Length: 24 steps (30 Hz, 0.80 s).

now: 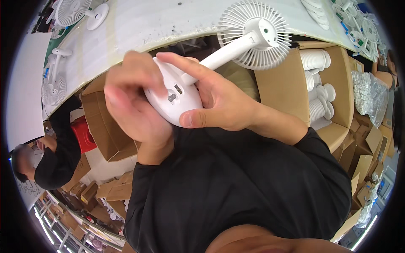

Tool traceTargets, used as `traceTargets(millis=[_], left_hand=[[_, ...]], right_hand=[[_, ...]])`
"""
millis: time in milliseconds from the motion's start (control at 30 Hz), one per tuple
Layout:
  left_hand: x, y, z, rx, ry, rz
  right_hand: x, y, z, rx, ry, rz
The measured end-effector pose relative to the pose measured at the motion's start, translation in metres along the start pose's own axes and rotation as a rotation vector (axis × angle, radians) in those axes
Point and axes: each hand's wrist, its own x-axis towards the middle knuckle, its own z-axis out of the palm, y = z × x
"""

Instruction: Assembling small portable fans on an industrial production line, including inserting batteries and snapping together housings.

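Observation:
Both hands hold a white desk fan (236,42) close to my chest. My right hand (219,99) wraps the oval base (177,99), thumb along its lower edge and forefinger over the top. My left hand (130,99) cups the base from the left, its fingers over the base's upper left side. The base shows a small grey knob and a dark slot. The white stem rises up and right to the round grille head, which hangs over the edge of the white worktable (139,25).
More white fans (78,12) stand on the worktable. An open cardboard box (325,88) at right holds stacked white parts. Another open box (105,126) sits at left. A person in black (55,160) sits lower left. Bagged small parts (369,95) lie far right.

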Motion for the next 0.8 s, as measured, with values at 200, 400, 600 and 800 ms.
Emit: traceTargets(millis=[200, 400, 600, 800], left_hand=[[-0.005, 0.000, 0.007, -0.179, 0.118, -0.309], [-0.009, -0.002, 0.010, 0.021, -0.024, -0.079], [-0.004, -0.002, 0.010, -0.031, 0.000, -0.177], [-0.012, 0.010, 0.016, 0.174, -0.063, -0.019]], right_hand=[[-0.007, -0.002, -0.002, 0.347, 0.013, 0.089], [-0.001, -0.017, -0.011, 0.144, -0.049, 0.178], [-0.004, -0.005, -0.008, 0.216, -0.020, 0.121], [-0.003, -0.031, -0.019, -0.063, -0.149, 0.098]])
